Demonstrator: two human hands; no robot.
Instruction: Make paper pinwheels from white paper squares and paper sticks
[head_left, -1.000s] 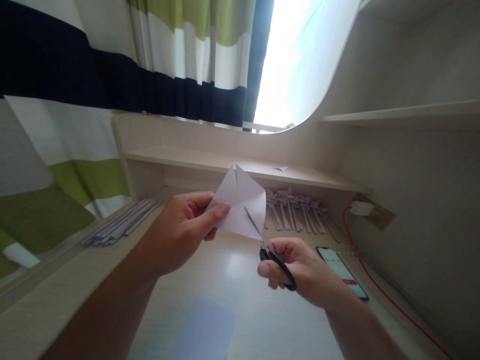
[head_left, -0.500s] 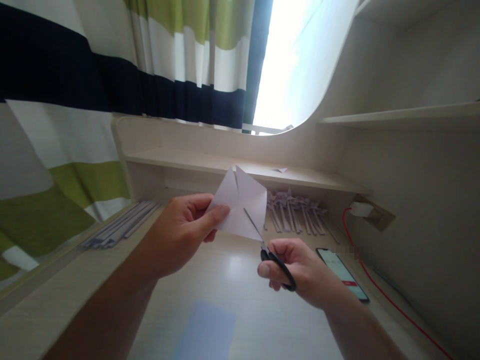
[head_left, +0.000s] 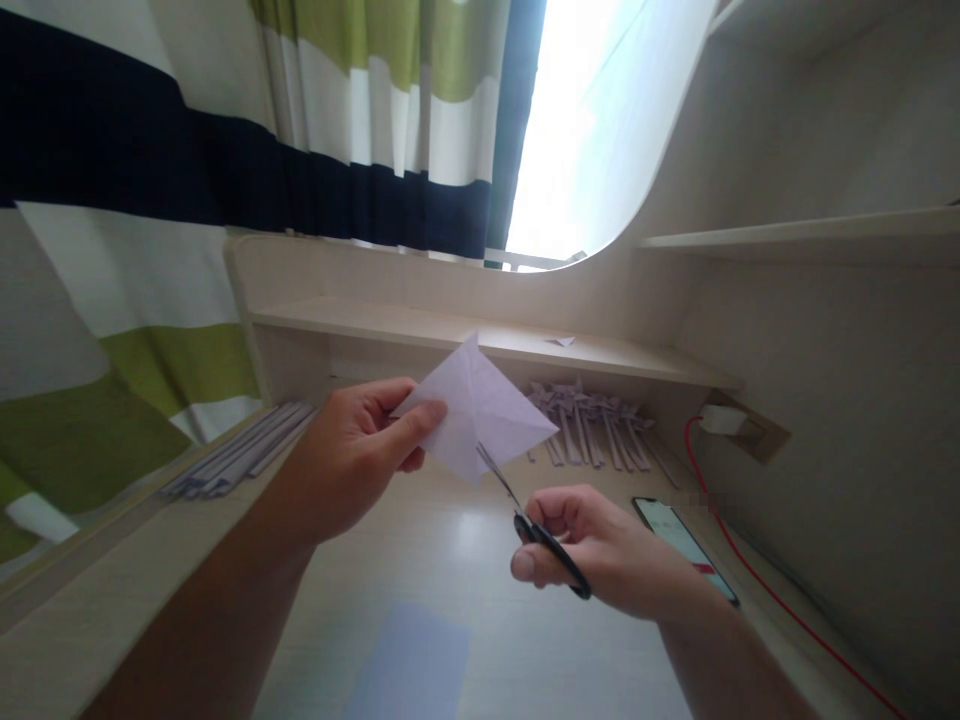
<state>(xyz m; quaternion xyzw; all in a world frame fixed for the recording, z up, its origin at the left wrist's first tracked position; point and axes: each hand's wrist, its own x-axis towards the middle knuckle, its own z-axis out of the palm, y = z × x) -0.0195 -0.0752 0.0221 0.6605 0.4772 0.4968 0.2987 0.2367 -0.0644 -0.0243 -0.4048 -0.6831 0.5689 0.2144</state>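
Note:
My left hand (head_left: 360, 455) pinches the left corner of a pale square of paper (head_left: 480, 405), held up above the desk with one corner pointing down. My right hand (head_left: 592, 550) grips black-handled scissors (head_left: 536, 525). Their blades point up and left and reach the paper's lower corner. The blade tips are partly hidden by the paper.
A light wooden desk (head_left: 465, 560) lies below, with a pale blue sheet (head_left: 412, 655) near me. Paper strips (head_left: 240, 455) lie at the left, several folded paper pieces (head_left: 592, 420) at the back. A phone (head_left: 686, 545) and red cable (head_left: 757, 570) are at the right.
My left hand has turned the paper, so a different corner now points down at the scissors. My right hand has dropped slightly with the scissors.

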